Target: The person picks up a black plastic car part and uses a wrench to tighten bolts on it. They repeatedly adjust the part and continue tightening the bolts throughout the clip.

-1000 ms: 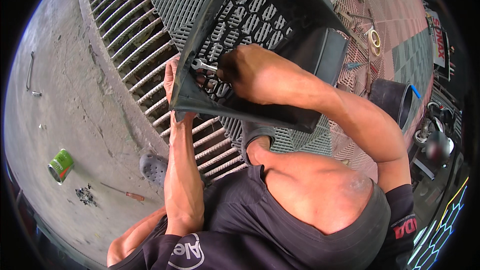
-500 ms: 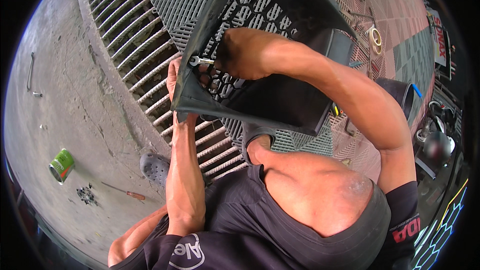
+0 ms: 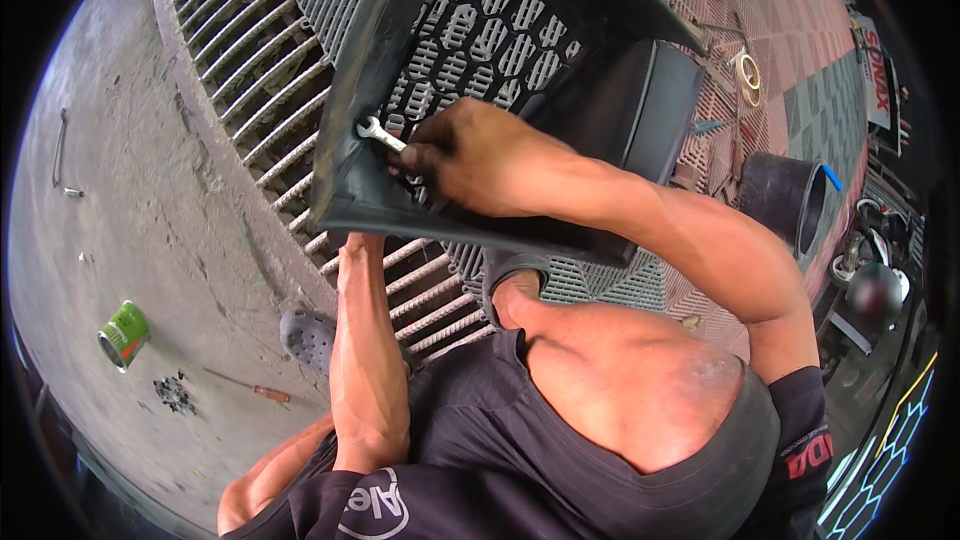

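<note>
Raised walls edge the black plastic part (image 3: 345, 185) around its honeycomb mesh (image 3: 480, 45), leaving open room over the mesh, with the drain grating (image 3: 245, 70) below and the bent knee (image 3: 700, 370) nearer the body. The right forearm (image 3: 640, 195) reaches in from the right, its hand (image 3: 475, 155) curled with the grip closed on a wrench (image 3: 385, 136), whose open end lies by the left wall, contact unclear. The left forearm (image 3: 368, 360) runs under the near edge, its hand hidden, so I cannot tell its grip.
</note>
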Demonstrator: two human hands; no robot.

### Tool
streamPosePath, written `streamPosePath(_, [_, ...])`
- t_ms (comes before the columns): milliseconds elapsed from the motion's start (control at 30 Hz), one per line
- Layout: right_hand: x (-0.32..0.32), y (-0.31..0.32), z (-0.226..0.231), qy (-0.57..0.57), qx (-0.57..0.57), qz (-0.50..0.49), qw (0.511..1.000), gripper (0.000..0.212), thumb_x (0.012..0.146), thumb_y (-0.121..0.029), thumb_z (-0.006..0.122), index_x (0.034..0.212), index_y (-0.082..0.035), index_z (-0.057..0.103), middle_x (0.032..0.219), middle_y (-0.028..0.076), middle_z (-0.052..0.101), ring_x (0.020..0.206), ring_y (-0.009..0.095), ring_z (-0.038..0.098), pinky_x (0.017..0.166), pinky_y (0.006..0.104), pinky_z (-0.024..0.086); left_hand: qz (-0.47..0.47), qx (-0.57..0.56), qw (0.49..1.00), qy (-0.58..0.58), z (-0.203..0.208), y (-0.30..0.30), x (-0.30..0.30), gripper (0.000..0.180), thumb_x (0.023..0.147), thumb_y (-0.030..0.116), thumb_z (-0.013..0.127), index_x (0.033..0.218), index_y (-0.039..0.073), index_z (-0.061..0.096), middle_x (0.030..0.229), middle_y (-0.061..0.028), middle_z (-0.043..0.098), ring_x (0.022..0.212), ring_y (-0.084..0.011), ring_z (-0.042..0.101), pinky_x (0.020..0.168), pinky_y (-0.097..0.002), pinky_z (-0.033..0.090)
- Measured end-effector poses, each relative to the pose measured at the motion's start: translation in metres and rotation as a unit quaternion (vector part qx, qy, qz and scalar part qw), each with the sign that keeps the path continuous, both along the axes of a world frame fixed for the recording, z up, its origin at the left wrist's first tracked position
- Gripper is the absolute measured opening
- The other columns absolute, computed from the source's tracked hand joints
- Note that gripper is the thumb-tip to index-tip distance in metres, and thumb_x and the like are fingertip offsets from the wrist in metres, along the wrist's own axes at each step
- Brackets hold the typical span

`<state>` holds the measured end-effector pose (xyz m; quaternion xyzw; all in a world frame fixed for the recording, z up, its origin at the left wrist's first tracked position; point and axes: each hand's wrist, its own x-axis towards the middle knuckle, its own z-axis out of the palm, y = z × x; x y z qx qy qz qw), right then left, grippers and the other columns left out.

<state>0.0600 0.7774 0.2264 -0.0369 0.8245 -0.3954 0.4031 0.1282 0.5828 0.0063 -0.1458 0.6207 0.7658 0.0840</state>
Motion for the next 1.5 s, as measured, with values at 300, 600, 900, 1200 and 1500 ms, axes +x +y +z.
streamPosePath(300, [-0.025, 0.008, 0.012, 0.084, 0.097, 0.167, 0.977, 0.026, 0.101, -0.017, 0.06, 0.108, 0.002, 0.075, 0.095, 0.027, 0.073, 0.09, 0.043, 0.073, 0.08, 0.0488, 0.058, 0.109, 0.19, 0.972, -0.081, 0.057, 0.023, -0.016, 0.037, 0.113, 0.04, 0.042, 0.116, 0.01, 0.062, 0.083, -0.0094, 0.068, 0.059, -0.0196, 0.061, 0.05, -0.0382, 0.056])
streamPosePath(600, [-0.048, 0.005, 0.016, 0.06, 0.166, 0.215, 0.961, 0.039, 0.098, -0.035, 0.067, 0.098, 0.001, 0.081, 0.094, 0.022, 0.077, 0.09, 0.036, 0.075, 0.081, 0.0455, 0.059, 0.087, 0.308, 0.945, -0.07, 0.062, 0.031, -0.017, 0.03, 0.112, 0.04, 0.052, 0.121, 0.013, 0.06, 0.086, -0.0106, 0.073, 0.063, -0.02, 0.065, 0.052, -0.0405, 0.058])
streamPosePath(900, [-0.015, -0.002, -0.005, -0.152, -0.002, -0.037, 0.988, 0.032, 0.102, -0.023, 0.061, 0.118, -0.001, 0.079, 0.101, 0.015, 0.08, 0.092, 0.026, 0.074, 0.081, 0.04, 0.057, 0.02, 0.132, 0.989, -0.064, 0.039, 0.03, 0.002, 0.033, 0.107, 0.034, 0.057, 0.12, 0.005, 0.065, 0.094, -0.0026, 0.067, 0.076, -0.0112, 0.061, 0.068, -0.0277, 0.053])
streamPosePath(1200, [0.002, 0.007, 0.011, -0.008, -0.021, -0.004, 1.0, 0.036, 0.104, -0.025, 0.06, 0.12, 0.004, 0.072, 0.094, 0.025, 0.075, 0.092, 0.034, 0.075, 0.084, 0.0443, 0.056, -0.046, -0.031, 0.998, -0.019, 0.027, 0.011, -0.007, 0.031, 0.107, 0.027, 0.058, 0.124, 0.002, 0.066, 0.097, -0.0072, 0.071, 0.081, -0.0131, 0.065, 0.072, -0.0288, 0.056])
streamPosePath(1500, [-0.013, 0.014, 0.012, 0.017, -0.013, 0.065, 0.998, 0.033, 0.106, -0.022, 0.054, 0.113, 0.004, 0.074, 0.099, 0.025, 0.075, 0.094, 0.038, 0.074, 0.085, 0.0473, 0.056, 0.086, 0.232, 0.967, -0.054, 0.05, 0.026, -0.004, 0.027, 0.108, 0.029, 0.06, 0.116, 0.005, 0.068, 0.095, -0.0065, 0.071, 0.071, -0.011, 0.059, 0.066, -0.0254, 0.053])
